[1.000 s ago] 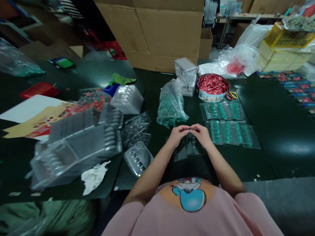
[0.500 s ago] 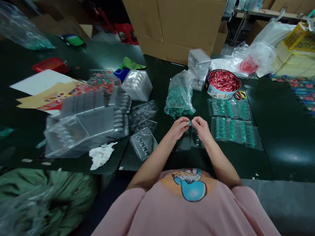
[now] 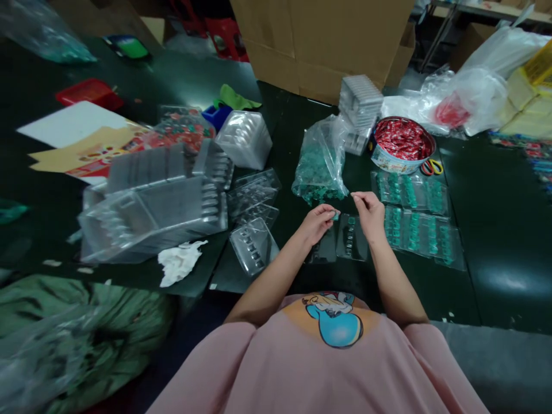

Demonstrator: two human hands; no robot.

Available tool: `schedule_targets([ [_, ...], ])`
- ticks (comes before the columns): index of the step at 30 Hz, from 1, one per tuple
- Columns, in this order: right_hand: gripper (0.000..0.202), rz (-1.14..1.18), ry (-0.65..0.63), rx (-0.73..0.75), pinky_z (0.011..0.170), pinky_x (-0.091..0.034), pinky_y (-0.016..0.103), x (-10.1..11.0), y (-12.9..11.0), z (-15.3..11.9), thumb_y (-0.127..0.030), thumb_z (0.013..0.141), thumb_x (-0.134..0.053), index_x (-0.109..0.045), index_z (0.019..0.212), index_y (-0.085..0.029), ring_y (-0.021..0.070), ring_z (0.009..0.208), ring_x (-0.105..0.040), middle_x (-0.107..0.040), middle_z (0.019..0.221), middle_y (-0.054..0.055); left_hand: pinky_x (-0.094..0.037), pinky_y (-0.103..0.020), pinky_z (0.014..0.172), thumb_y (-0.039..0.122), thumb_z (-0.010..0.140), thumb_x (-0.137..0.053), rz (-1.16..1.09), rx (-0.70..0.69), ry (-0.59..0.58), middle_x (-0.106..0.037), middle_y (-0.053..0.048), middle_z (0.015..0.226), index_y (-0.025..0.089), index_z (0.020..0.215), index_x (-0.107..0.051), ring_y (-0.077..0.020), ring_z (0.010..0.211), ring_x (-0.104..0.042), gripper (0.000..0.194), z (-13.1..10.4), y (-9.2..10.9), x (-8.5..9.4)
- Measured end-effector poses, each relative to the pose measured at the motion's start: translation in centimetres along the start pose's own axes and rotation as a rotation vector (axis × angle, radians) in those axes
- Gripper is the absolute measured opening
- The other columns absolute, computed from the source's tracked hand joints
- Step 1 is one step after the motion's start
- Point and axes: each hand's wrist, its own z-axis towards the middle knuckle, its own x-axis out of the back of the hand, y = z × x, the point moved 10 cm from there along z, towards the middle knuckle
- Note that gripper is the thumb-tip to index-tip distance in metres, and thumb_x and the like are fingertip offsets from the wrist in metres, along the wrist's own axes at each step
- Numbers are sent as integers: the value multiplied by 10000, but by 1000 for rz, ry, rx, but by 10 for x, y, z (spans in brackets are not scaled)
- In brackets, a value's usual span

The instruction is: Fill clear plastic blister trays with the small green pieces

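My left hand pinches a small green plastic piece between thumb and fingertips, above the dark table. My right hand is apart from it on the right, thumb and forefinger pressed together; whatever they hold, if anything, is too small to make out. Its fingertips are near the lower corner of a clear bag of green pieces, some spilling from its mouth. Below my hands lies a clear blister tray with a green piece at its top, beside another clear tray partly behind my left hand.
Right of my hands lie filled trays, a round tin of red wrapped pieces and scissors. Stacked clear trays and a crumpled tissue sit on the left. A large cardboard box stands behind the table.
My hands were together at the small green piece; now my right hand has moved away to the right. My left hand keeps the piece. The view has shifted slightly.
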Motion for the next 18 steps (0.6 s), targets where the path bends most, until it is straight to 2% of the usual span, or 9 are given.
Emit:
schedule_targets([
  [4, 174, 122, 112, 280, 805, -524, 353, 7, -89, 8, -372, 902, -593, -684, 937, -228, 189, 902, -648, -667, 920, 36, -359, -142, 503, 257, 572, -855, -74, 28, 71, -660, 9, 740, 145, 792, -597, -37, 563, -544, 356, -6, -7, 11],
  [6, 181, 240, 160, 420, 833, -522, 365, -8, -135, 24, -388, 922, -573, -661, 974, -238, 179, 918, -647, -642, 923, 24, -364, -144, 509, 261, 559, -866, -108, 10, 88, -663, 2, 745, 138, 791, -606, -36, 562, -543, 369, -9, -7, 19],
  [9, 307, 263, 162, 523, 869, -509, 366, -71, -200, 63, -405, 1003, -402, -633, 1017, -203, 158, 920, -635, -617, 911, 34, -362, -152, 518, 254, 548, -877, -140, -9, 127, -653, 6, 730, 134, 790, -626, -35, 560, -532, 369, -14, -8, 34],
  [10, 329, 214, 90, 530, 856, -508, 353, -104, -219, 78, -386, 1016, -372, -624, 1038, -175, 151, 898, -628, -615, 878, 36, -357, -157, 517, 248, 543, -880, -144, -14, 140, -646, 10, 722, 135, 795, -636, -34, 555, -523, 369, -16, -7, 38],
  [11, 322, 128, -61, 532, 820, -511, 331, -144, -234, 92, -357, 1019, -375, -610, 1073, -145, 144, 859, -621, -614, 838, 32, -350, -161, 514, 243, 537, -883, -145, -20, 149, -637, 15, 712, 136, 803, -646, -32, 548, -510, 372, -17, -5, 42],
  [13, 285, -99, -379, 522, 745, -504, 308, -210, -242, 106, -306, 994, -456, -568, 1160, -102, 135, 761, -602, -616, 798, 22, -326, -162, 496, 245, 533, -886, -148, -48, 160, -613, 29, 684, 140, 825, -665, -23, 521, -474, 381, -21, 3, 48],
  [14, 271, -196, -438, 531, 778, -495, 320, -223, -236, 107, -273, 963, -522, -569, 1178, -114, 144, 779, -605, -623, 818, 22, -311, -160, 484, 248, 534, -887, -149, -64, 159, -602, 36, 670, 143, 836, -672, -17, 506, -455, 386, -23, 8, 49],
  [16, 159, -254, -468, 520, 803, -478, 319, -214, -208, 98, -247, 917, -583, -622, 1036, -149, 153, 791, -602, -622, 809, 14, -289, -150, 463, 254, 544, -885, -164, -95, 161, -597, 42, 662, 148, 853, -682, -10, 487, -442, 385, -26, 19, 52],
  [18, 138, -186, -425, 450, 798, -466, 300, -172, -163, 76, -280, 917, -566, -624, 858, -170, 149, 783, -590, -614, 775, 5, -324, -144, 475, 243, 567, -876, -189, -101, 156, -605, 39, 667, 152, 876, -695, -17, 505, -478, 370, -27, 27, 52],
])
